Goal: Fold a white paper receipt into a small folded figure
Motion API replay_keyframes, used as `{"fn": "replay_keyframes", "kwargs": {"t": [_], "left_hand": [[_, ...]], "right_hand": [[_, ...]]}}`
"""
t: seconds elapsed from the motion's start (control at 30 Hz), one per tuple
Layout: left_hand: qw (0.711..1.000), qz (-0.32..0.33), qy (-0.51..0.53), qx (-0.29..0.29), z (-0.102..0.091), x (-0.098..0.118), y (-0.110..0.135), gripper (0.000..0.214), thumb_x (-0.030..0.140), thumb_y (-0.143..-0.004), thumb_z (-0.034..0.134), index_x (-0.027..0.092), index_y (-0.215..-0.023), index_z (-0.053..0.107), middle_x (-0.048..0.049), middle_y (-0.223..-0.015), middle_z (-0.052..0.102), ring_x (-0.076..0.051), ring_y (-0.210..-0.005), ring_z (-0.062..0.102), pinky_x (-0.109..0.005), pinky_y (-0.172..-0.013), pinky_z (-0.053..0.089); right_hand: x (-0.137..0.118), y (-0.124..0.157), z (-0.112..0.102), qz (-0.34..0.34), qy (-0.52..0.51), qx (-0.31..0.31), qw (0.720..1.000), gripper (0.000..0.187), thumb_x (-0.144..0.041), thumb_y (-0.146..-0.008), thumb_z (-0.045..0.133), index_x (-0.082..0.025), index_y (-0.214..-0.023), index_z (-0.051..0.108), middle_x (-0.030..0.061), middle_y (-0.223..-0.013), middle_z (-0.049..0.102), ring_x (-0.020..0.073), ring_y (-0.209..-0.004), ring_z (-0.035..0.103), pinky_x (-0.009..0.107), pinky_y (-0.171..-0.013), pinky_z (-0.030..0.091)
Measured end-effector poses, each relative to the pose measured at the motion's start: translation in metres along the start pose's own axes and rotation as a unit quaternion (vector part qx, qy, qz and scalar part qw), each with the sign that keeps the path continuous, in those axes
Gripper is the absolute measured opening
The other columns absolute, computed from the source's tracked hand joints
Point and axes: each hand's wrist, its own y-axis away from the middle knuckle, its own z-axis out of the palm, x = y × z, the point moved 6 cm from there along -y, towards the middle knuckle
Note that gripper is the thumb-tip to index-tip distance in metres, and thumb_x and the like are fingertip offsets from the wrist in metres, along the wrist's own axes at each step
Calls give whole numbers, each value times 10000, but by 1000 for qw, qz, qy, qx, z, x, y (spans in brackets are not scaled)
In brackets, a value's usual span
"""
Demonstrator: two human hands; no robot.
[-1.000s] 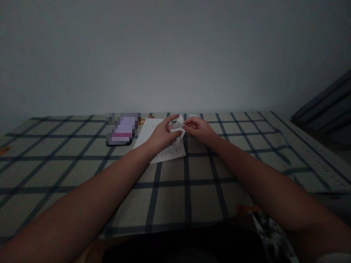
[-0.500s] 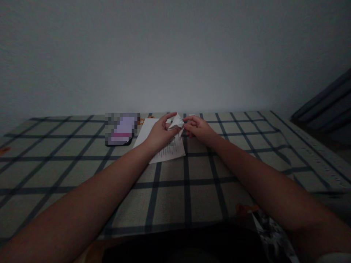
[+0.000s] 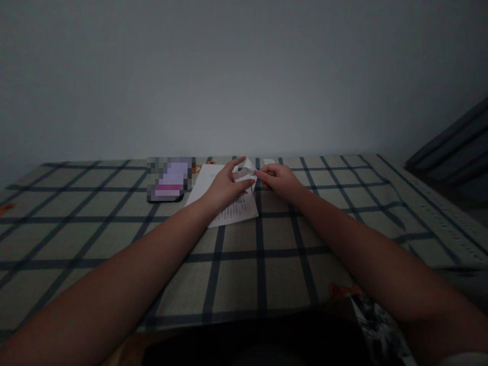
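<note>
Item 1. Small folded paper (image 3: 248, 171): white, creased, held just above the table at upper centre of the frame, between the two hands and over the far end of the printed sheet (image 3: 235, 210).

Item 2. Left hand (image 3: 224, 188): fingers closed narrowly on the paper's left side, thumb pressed along its lower edge and forefinger extended over the top.

Item 3. Right hand (image 3: 281, 181): fingertips pinched on the paper's right tip. It sat slightly lower than half a second before and was drawn a little away from the left hand.

Item 4. Change noted: a second before, the paper lay flatter between the hands. Then it was lifted and bunched. At this moment its right point was pulled out thin. By this reading, a fold was being sharpened or drawn open rather than a new one begun.

Item 5. Surroundings: checked tablecloth (image 3: 114, 223); phone (image 3: 170, 181) with a lit screen, left of the sheet; small white scrap (image 3: 269, 161) near the far edge. None of these had shifted.
</note>
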Motion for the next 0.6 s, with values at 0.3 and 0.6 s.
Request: {"fn": "replay_keyframes", "kwargs": {"t": [0.3,0.6], "left_hand": [[1000,22,-2,20,-3,7,0,736,198,-707,742,191,-1379,444,39,-647,611,-86,-490,523,-202,-495,388],[1000,-3,16,1,0,5,1,788,177,-707,739,201,-1421,404,55,-601,590,-62,-426,458,-203,-489,385]], "right_hand": [[10,-2,4,15,-48,-32,998,322,-465,-818,618,-146,-848,656,-11,-629,573,93,-552,498,228,-521,377],[10,-1,3,17,-37,-40,998,281,-426,-817,619,-146,-816,633,-19,-618,565,89,-536,489,234,-523,372]]}}
